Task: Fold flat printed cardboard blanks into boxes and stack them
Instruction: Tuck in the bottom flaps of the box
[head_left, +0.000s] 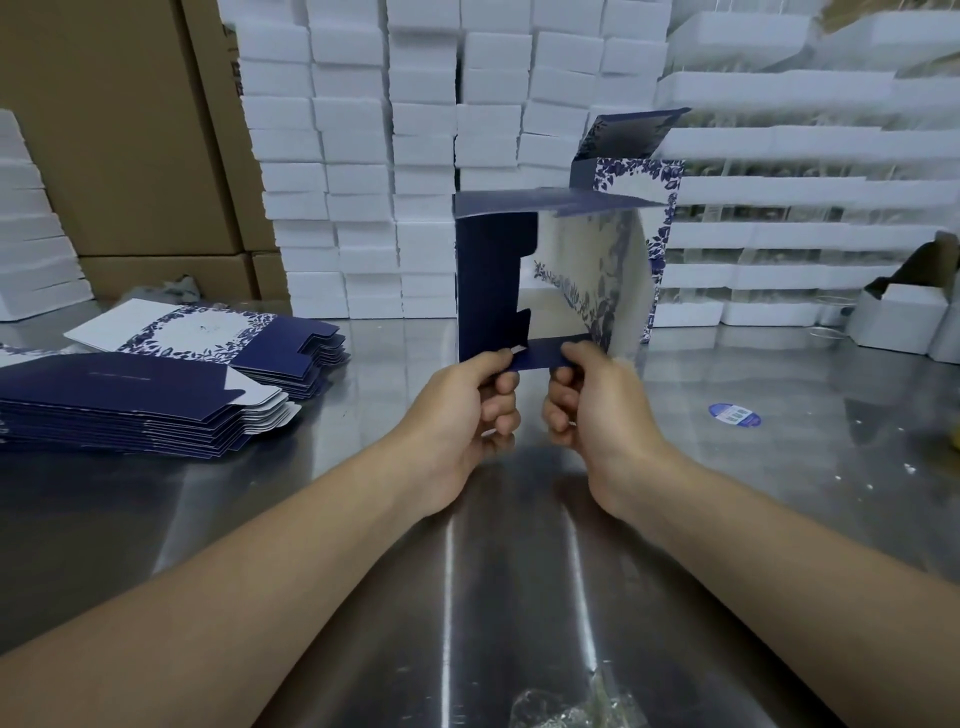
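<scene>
A navy and white floral cardboard blank (491, 270) stands half opened above the steel table (363, 493), its flaps spread out. My left hand (467, 410) pinches its lower left edge. My right hand (592, 405) pinches the navy bottom flap beside it. Behind it stands a folded floral box (660, 208) with its navy lid flap raised. Two stacks of flat blanks lie at the left, a nearer one (130, 405) and a farther one (234, 338).
White foam blocks (363, 156) are piled in a wall along the back, brown cartons (114, 130) stand at the back left. A small white box (898, 312) sits at the right, a round blue sticker (734, 414) lies on the table, and crumpled plastic (566, 706) lies at the near edge.
</scene>
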